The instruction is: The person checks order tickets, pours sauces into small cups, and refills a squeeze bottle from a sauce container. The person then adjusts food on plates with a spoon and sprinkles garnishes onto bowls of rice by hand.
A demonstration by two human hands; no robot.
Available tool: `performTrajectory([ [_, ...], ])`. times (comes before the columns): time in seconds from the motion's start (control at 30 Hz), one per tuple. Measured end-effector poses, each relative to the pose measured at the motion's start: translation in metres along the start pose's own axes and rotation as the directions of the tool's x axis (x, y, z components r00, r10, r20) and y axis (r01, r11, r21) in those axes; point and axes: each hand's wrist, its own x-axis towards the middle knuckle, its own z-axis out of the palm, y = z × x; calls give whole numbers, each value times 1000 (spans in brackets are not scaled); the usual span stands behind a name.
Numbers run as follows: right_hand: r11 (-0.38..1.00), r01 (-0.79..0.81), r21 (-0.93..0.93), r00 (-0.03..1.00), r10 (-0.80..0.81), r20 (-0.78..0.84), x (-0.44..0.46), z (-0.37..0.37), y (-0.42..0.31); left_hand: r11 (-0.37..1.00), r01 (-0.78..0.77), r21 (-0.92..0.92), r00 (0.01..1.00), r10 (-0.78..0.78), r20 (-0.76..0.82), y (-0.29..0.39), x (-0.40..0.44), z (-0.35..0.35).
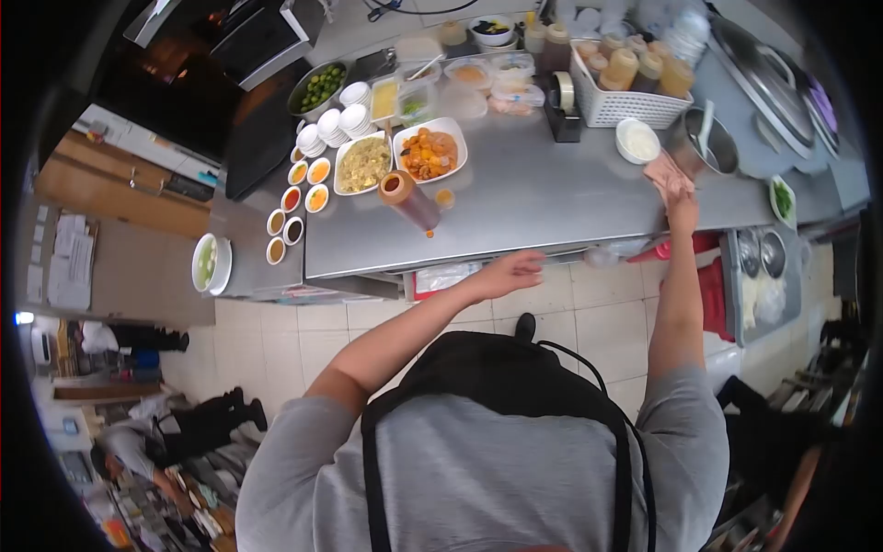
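Observation:
My right hand (pixel 681 204) is closed on a pink cloth (pixel 664 171) on the steel counter. The cloth lies just in front of a white bowl of white contents (pixel 637 141) and a metal pot (pixel 715 152) with a pale-handled utensil in it. My left hand (pixel 515 274) hovers off the counter's front edge with its fingers stretched out, holding nothing. A squeeze bottle of reddish-brown sauce (pixel 414 204) is on the counter to its upper left, with a small orange spot (pixel 430 234) by its base.
White dishes hold fried rice (pixel 364 164) and an orange shrimp-like food (pixel 428 155). Small sauce cups (pixel 292 199) line the left. Behind stand a tape dispenser (pixel 564 106) and a white basket of bottles (pixel 635 109). A grey tray (pixel 773 317) is below right. Co-workers are nearby.

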Motion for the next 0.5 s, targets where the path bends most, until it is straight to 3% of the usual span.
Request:
performTrajectory([
  [0.03,1000,20,12,1000,-21,21,1,-9,-15,999,-33,-9,999,34,19,-3,20,3],
  [0.1,970,-95,223,986,61,155,-3,-23,-40,973,-230,-2,972,230,-42,8,53,12],
  [0.13,971,-86,223,984,47,173,-12,-32,-50,978,-205,41,973,209,-97,29,61,17],
  [0.17,817,-104,567,989,23,148,-25,-42,-60,981,-179,82,970,189,-150,56,67,22],
  [0.2,548,-113,829,992,15,125,-42,-58,-74,977,-178,-122,973,155,-172,76,75,27],
  [0.23,419,-86,904,994,-24,106,-63,-93,-103,931,-177,-318,975,121,-186,87,84,31],
  [0.27,277,-58,959,996,-55,76,-82,-121,-134,929,-170,-328,975,111,-192,87,95,33],
  [0.3,279,-66,958,994,-60,86,-93,-128,-151,845,-237,-479,969,173,-174,87,105,36],
  [0.33,80,-138,987,986,-86,144,-102,-133,-165,733,-291,-615,956,241,-166,87,109,37],
  [0.37,-120,-210,970,973,-122,195,-107,-137,-174,729,-291,-619,956,237,-170,87,105,36],
  [0.43,-81,-232,969,958,-191,214,-110,-144,-187,733,-389,-558,909,204,-364,87,91,24],
  [0.5,-51,-248,968,941,-252,227,-113,-146,-195,791,-401,-463,878,188,-440,83,66,12],
])
